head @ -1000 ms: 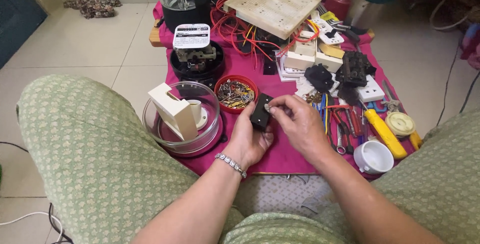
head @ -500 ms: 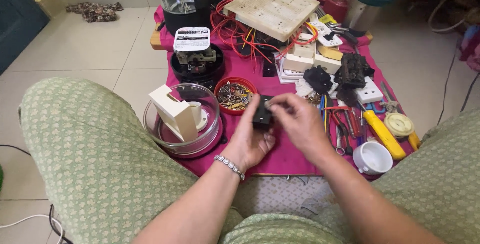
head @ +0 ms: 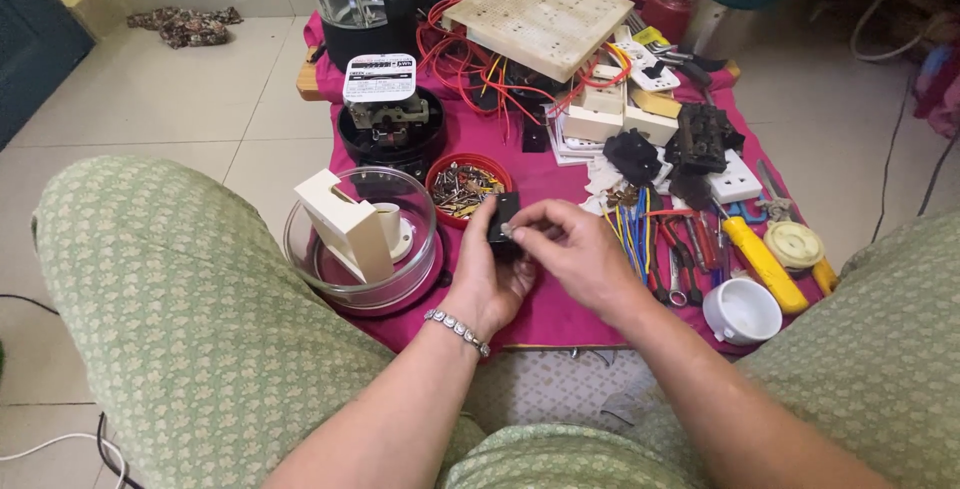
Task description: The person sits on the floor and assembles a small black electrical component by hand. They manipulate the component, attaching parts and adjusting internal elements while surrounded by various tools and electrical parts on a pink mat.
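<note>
at the left of the frame my knee in green patterned cloth fills the lower corner. just right of it, on the magenta cloth [head: 560,314] spread over the low worktop, sits a clear glass bowl [head: 362,239] with a cream plastic box [head: 345,226] tilted inside. above that, a black round meter base [head: 390,129]. right of the bowl, a small red dish of screws [head: 465,185]. in the middle, my left hand [head: 490,274], with a beaded bracelet at the wrist, cups a small black switch block [head: 503,226] from below, fingers curled round it. my right hand [head: 580,254] meets it from the right, thumb and forefinger pinched on something small and pale at the block's face, maybe a screw. further right lie coloured wires, pliers, a yellow-handled tool [head: 762,263] and a white cup [head: 742,311]. a pale perforated board [head: 545,17] lies at upper centre.
</note>
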